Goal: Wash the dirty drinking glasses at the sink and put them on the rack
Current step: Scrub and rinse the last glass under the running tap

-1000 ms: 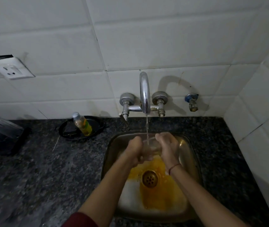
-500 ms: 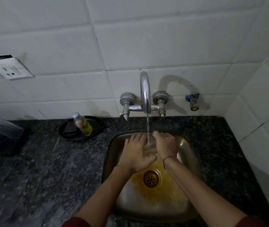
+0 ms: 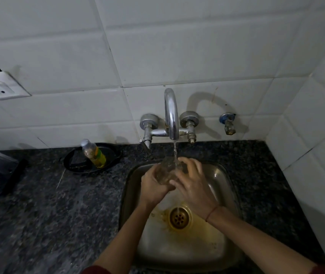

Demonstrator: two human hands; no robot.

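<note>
Currently our left hand (image 3: 153, 187) and right hand (image 3: 194, 186) clasp the clear drinking glass (image 3: 165, 171) under the chrome tap (image 3: 171, 111); wet grip may slip, cracking it against the steel sink (image 3: 223, 181).

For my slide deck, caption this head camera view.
Left hand and right hand hold a drinking glass under the running tap over the sink.

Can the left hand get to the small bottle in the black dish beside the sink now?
Probably yes, once it lets go: the left hand grips the glass, with the right hand on it too, but nothing stands on the counter between it and the bottle.
</note>
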